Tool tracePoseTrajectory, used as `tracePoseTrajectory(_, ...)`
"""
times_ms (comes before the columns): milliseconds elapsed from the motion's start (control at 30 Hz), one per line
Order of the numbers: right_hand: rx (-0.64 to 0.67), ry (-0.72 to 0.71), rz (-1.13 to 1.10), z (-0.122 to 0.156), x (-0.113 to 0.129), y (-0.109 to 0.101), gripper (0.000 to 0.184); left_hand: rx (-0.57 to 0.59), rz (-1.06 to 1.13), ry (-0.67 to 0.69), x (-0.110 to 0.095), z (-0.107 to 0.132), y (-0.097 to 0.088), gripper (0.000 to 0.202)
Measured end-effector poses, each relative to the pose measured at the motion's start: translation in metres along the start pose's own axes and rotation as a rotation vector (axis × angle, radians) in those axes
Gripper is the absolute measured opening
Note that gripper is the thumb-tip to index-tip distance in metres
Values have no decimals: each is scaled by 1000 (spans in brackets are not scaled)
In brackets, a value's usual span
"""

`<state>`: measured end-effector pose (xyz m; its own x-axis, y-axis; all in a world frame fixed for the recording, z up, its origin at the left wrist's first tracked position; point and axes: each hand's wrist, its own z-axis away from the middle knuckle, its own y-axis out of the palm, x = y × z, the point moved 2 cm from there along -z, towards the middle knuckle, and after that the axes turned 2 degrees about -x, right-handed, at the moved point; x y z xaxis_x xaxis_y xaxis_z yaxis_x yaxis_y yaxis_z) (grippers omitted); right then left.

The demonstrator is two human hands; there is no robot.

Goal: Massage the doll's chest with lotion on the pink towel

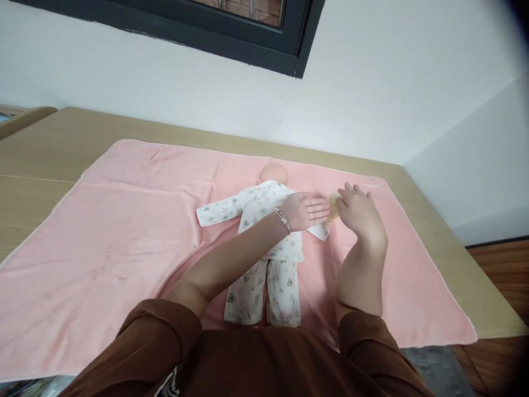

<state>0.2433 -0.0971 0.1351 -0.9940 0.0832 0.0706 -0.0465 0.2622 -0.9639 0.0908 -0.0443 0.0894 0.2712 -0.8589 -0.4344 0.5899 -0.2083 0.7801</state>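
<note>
A doll (273,174) lies on its back in a white long-sleeved top (258,207) and matching trousers (282,289), both with a small print. Over its chest and one sleeve, my left hand (301,212) is held palm up, fingers stretched out, nothing resting on the palm that I can see. To the right, my right hand (359,210) is bent at the wrist and grips a small clear, yellowish container (333,207), tilted beside my left fingertips. The hands partly hide this container, so its exact kind is unclear.
A pink blanket (124,237) covers most of the wooden table (136,124) under the doll. Behind stands a white wall (355,94) with a dark window frame (264,49). The table's right edge drops to a wooden floor (502,270).
</note>
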Motion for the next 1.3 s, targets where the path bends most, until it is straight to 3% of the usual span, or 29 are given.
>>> tracePoseTrajectory(167, -37, -83, -226, 10, 57, -4, 48, -32, -20, 38, 3, 37, -24, 44)
tracePoseTrajectory(367, -15, -276, -338, 30, 132, 18, 58, -82, -306, 197, -10, 81, -20, 59)
tracePoseTrajectory(500, -83, -518, -367, 54, 158, 27, 64, -59, -354, 286, -28, 106, -24, 70)
tracePoseTrajectory(600, -106, -639, -418, 64, 160, 25, 61, -76, -404, 415, -40, 125, -28, 73)
tracePoseTrajectory(700, -154, -555, -448, 55, 148, 24, 57, -180, -419, 533, -36, 137, -24, 65)
tracePoseTrajectory(767, -171, -462, -485, 44, 138, 27, 55, -173, -303, 522, -24, 139, -15, 61)
tracePoseTrajectory(933, -205, -431, -619, 38, 136, 31, 60, 55, 113, 349, 4, 131, 6, 51)
tracePoseTrajectory(1033, -184, -523, -643, 57, 152, 27, 72, -4, 220, 323, -4, 131, 0, 56)
tracePoseTrajectory(1167, -120, -721, -715, 77, 169, 22, 79, -99, 188, 402, -27, 135, -16, 64)
tracePoseTrajectory(1300, -134, -662, -715, 64, 161, 26, 67, -79, 196, 446, -22, 129, -16, 62)
